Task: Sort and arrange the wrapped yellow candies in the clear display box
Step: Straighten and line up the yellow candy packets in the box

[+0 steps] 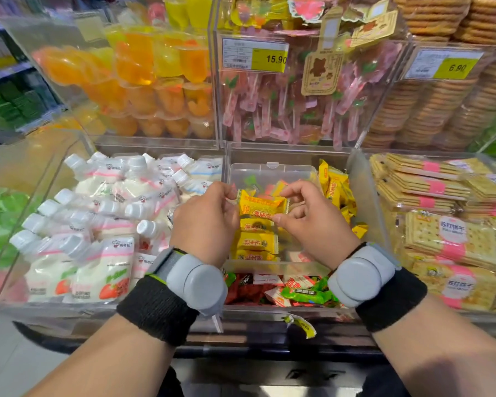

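The left hand point(205, 222) pinches the left end of a wrapped yellow candy point(259, 206) and the right hand point(312, 222) pinches its right end, holding it level between them. Nearest, under the wrists, lie red and green sweets point(298, 290). Just beyond them sits the clear display box point(269, 267), directly below the held candy, with a row of yellow candies point(257, 242) along its left side. More loose yellow candies point(335, 187) lie right of the box. Jelly cups point(155, 81) fill a far bin.

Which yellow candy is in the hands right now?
The topmost yellow candy, pinched at its ends by left hand and right hand; the others lie untouched below it.
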Demonstrator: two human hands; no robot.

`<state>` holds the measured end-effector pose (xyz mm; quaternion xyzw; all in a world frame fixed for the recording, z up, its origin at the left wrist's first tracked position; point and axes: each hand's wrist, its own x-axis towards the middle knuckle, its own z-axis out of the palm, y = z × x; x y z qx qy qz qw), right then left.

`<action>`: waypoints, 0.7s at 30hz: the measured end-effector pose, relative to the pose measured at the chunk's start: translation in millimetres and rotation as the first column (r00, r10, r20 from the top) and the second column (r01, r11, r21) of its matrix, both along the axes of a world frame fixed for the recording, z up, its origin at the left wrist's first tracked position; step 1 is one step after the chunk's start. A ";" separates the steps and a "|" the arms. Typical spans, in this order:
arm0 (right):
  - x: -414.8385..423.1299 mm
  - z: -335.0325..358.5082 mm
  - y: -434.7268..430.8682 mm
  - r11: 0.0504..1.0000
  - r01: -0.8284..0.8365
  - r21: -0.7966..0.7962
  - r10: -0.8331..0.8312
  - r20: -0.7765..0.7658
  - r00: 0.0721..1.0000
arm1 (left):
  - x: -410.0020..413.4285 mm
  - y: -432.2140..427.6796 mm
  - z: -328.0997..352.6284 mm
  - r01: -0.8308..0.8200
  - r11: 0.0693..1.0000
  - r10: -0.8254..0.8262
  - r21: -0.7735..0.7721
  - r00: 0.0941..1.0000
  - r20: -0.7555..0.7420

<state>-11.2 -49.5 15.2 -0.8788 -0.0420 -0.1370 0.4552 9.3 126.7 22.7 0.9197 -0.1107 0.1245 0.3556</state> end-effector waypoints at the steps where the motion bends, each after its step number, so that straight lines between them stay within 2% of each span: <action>1: 2.0 -1.2 1.3 1.000 0.007 -0.003 -0.007 -0.004 1.000 | 1.9 1.2 -1.3 -0.014 1.000 0.014 0.028 1.000 0.004; 8: 9.5 -5.4 3.4 0.998 0.039 -0.050 -0.040 -0.031 0.999 | 9.7 3.2 -8.7 -0.090 0.977 0.075 0.195 0.994 0.080; 15: 14.6 -15.4 4.1 0.991 0.064 -0.113 -0.072 -0.060 0.996 | 9.6 -0.2 -16.0 -0.148 0.906 0.074 0.396 0.978 0.196; 21: 15.0 -19.7 5.4 0.986 0.054 -0.155 -0.067 -0.078 0.995 | 8.2 -3.6 -16.8 -0.165 0.859 0.065 0.484 0.974 0.217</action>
